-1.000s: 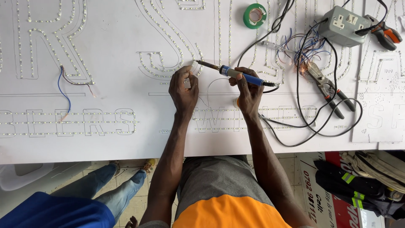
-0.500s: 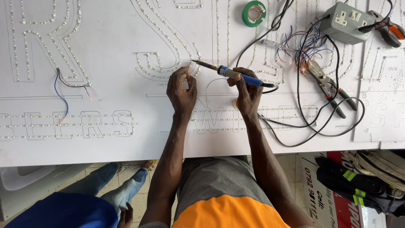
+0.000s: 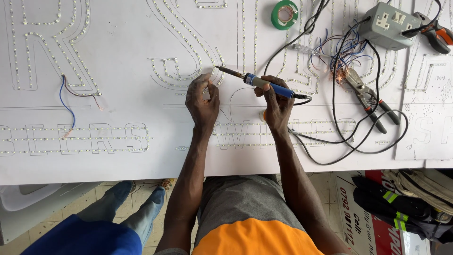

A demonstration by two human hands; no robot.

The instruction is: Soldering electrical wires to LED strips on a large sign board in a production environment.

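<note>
While my left hand (image 3: 203, 101) presses flat, fingers bent, on the white sign board studded with rows of tiny lights (image 3: 122, 85), its fingertips pinch at a light strip. My right hand (image 3: 276, 104) grips the blue-handled soldering iron (image 3: 257, 81), tip just beside those fingertips. Red-handled pliers (image 3: 370, 99) lie further right.

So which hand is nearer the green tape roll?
Right. The right hand holds the soldering iron almost directly below the tape roll; the left hand lies farther left, on the board.

A white work table (image 3: 118, 165) stands over a pale tiled floor (image 3: 155, 186) in even light.
</note>
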